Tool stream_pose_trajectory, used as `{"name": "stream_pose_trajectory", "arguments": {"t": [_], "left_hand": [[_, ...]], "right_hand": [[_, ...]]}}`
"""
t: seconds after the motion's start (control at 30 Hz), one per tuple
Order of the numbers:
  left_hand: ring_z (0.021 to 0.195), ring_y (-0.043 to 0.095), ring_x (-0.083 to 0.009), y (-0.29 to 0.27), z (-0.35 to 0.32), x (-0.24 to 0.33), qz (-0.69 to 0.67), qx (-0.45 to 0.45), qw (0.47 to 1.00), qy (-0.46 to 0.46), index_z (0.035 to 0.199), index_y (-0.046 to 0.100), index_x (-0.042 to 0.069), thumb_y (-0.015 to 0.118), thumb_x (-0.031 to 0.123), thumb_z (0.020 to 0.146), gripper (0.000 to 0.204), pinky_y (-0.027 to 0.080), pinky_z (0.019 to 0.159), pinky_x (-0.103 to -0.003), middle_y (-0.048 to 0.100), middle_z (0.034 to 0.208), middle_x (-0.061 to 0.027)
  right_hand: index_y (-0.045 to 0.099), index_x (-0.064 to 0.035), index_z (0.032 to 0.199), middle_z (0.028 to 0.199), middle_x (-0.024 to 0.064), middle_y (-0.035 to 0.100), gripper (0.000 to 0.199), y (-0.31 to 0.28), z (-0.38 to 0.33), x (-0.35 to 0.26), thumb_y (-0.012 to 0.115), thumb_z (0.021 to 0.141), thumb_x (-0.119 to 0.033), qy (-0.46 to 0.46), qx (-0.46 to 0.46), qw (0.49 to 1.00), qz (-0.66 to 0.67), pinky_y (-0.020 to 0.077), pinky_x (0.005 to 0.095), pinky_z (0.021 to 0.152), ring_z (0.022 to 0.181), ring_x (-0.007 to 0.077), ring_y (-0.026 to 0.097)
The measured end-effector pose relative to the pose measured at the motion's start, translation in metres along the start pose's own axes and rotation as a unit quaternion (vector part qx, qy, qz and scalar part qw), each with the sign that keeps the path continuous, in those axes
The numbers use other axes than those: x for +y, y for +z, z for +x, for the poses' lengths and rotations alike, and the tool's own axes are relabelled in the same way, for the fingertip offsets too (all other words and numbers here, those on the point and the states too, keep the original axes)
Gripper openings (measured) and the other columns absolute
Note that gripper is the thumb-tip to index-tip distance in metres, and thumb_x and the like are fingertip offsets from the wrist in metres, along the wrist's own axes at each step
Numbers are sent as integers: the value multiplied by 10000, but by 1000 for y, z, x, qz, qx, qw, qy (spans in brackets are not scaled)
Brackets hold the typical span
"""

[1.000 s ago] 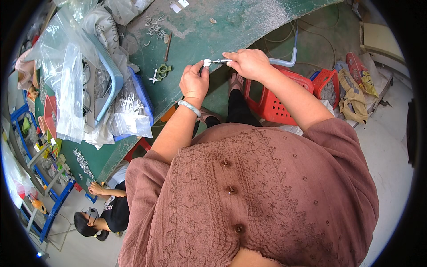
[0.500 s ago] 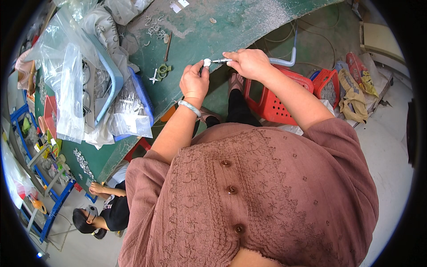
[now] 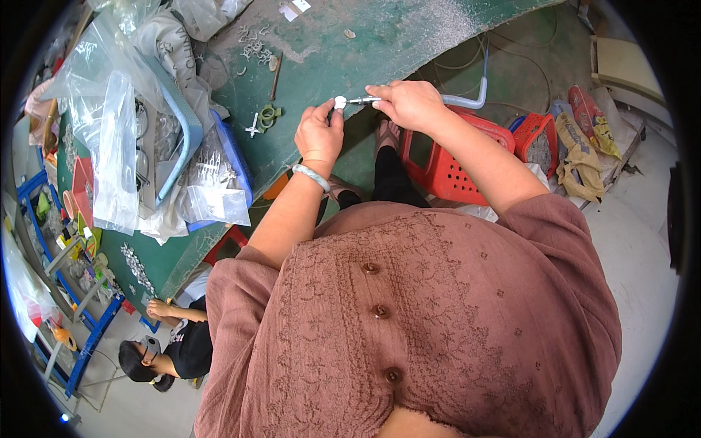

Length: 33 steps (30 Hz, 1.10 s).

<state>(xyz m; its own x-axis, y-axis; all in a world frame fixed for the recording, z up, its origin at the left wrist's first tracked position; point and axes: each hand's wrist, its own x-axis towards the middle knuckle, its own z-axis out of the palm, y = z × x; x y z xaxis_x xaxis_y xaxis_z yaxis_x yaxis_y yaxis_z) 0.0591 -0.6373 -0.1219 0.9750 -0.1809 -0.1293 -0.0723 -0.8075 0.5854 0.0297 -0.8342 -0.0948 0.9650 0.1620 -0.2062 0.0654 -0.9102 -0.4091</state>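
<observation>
Between the thumb and fingers of my left hand point(image 3: 319, 135) is pinched a small white piece point(image 3: 340, 103), too small to tell its kind. My right hand point(image 3: 409, 104) is closed around a slim metal rotary hand tool point(image 3: 364, 100), its tip pointing left at the white piece and meeting or nearly meeting it. From behind my right hand a pale blue hose point(image 3: 467, 101) runs out and bends upward. Both hands are over the front edge of the green table point(image 3: 307, 66). A green ring-shaped part point(image 3: 269, 115) and a small white cross-shaped part point(image 3: 253, 125) lie left of my left hand.
A thin brown stick point(image 3: 276, 77) and several small white curved pieces point(image 3: 255, 47) lie farther back. At left, a blue tray point(image 3: 235, 157) holds bagged parts beside plastic bags point(image 3: 109, 146). Red baskets point(image 3: 456, 182) stand below right. Another person point(image 3: 168, 343) works at lower left.
</observation>
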Motion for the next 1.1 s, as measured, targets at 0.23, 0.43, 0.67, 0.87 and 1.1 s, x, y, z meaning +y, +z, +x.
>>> {"name": "stream_pose_trajectory", "arguments": {"t": [0.23,0.43,0.67,0.87,1.1], "left_hand": [[680,589,-258,1,0,-2,-3,4,1000,6,937,691,175,656,239,751,200,468,626,-380,574,745,-48],[684,589,-257,0,0,0,-4,-3,1000,-5,941,690,175,653,239,753,202,467,631,-378,574,748,-47],[686,589,-256,1,0,-2,-1,4,1000,7,937,688,179,650,243,753,198,467,628,-376,575,753,-44],[689,591,-258,1,0,0,-4,2,1000,0,930,688,179,650,241,753,192,469,629,-378,575,752,-44],[684,589,-256,2,0,-2,-2,7,1000,6,930,688,181,654,238,749,193,467,624,-378,571,745,-46]], "right_hand": [[604,-192,1147,778,97,623,338,2,0,1,540,846,-333,-3,2,1000,3,485,401,633,746,284,613],[605,-191,1145,785,96,627,339,0,1,0,540,846,-336,2,-7,1000,0,487,399,632,749,282,614],[604,-192,1145,783,94,624,339,1,0,0,540,846,-338,4,-3,1000,-4,488,398,638,747,282,614],[601,-192,1150,784,92,623,340,0,0,0,539,847,-333,6,-9,1000,-2,488,397,646,754,283,612],[599,-196,1155,803,88,628,342,1,0,0,539,847,-333,5,-7,1000,2,488,395,650,765,278,612]]}}
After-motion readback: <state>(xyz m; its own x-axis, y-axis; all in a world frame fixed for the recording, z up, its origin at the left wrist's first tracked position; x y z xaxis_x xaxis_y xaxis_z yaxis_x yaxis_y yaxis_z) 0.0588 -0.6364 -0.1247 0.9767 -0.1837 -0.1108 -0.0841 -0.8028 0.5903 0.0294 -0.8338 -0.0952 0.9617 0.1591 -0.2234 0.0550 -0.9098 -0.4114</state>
